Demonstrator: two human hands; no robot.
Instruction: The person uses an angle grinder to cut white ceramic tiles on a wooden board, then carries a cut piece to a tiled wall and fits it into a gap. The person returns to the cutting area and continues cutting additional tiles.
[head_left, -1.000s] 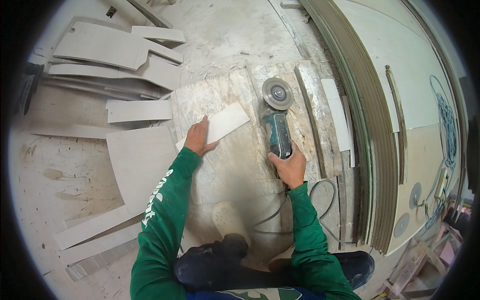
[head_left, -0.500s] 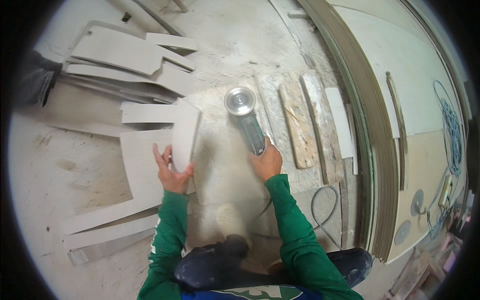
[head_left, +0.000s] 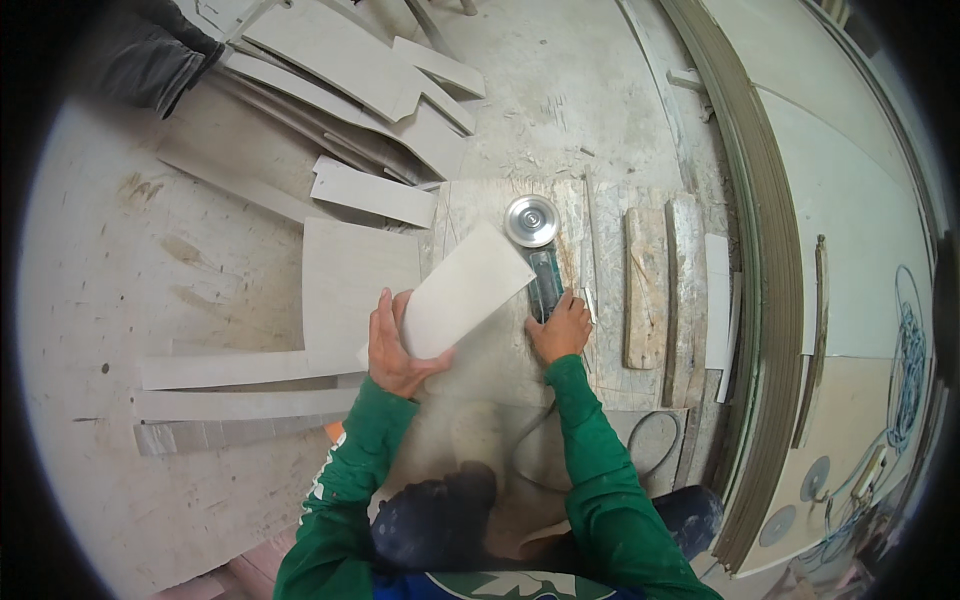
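My left hand is closed around the near left end of a pale flat board piece, thumb along its near edge. The piece slants up to the right, its far corner beside an angle grinder. My right hand grips the grinder's dark body from the near end, and its round silvery disc head points away from me. Both are over a scuffed work board on the floor. A dusty haze blurs the area near my legs.
Cut pale panels are heaped at far left, with more strips at left. Two worn wooden battens lie right of the grinder, before a tall stack of sheets. A cable loops near my right arm. Another person's dark-clothed leg shows upper left.
My view has shifted, so the surroundings sit differently. The board piece in my left hand has turned and now slants toward the grinder, closer to it. My right hand still grips the grinder.
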